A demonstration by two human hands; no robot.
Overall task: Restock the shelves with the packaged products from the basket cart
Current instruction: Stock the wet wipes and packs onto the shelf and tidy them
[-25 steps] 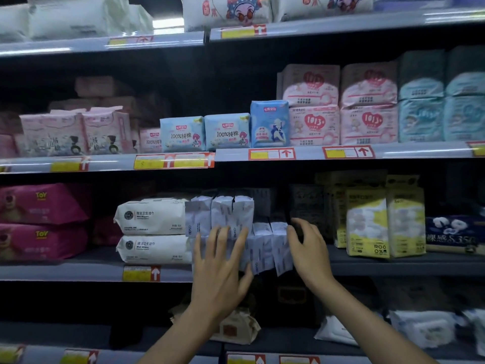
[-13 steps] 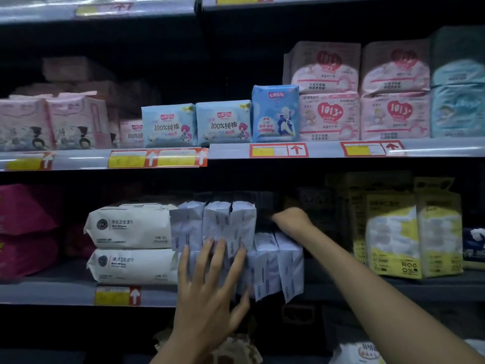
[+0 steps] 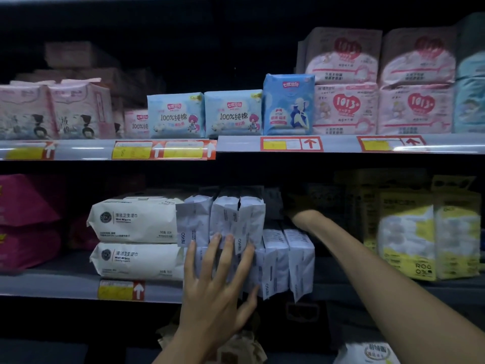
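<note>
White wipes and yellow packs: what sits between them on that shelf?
Head view: upright lilac packs, the left hand pressing them, the right arm reaching past.

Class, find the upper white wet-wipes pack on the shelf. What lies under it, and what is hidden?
Under the upper pack lies a matching white wet-wipes pack, resting on the grey shelf. Anything behind the two is covered by them and lost in shadow.
</note>
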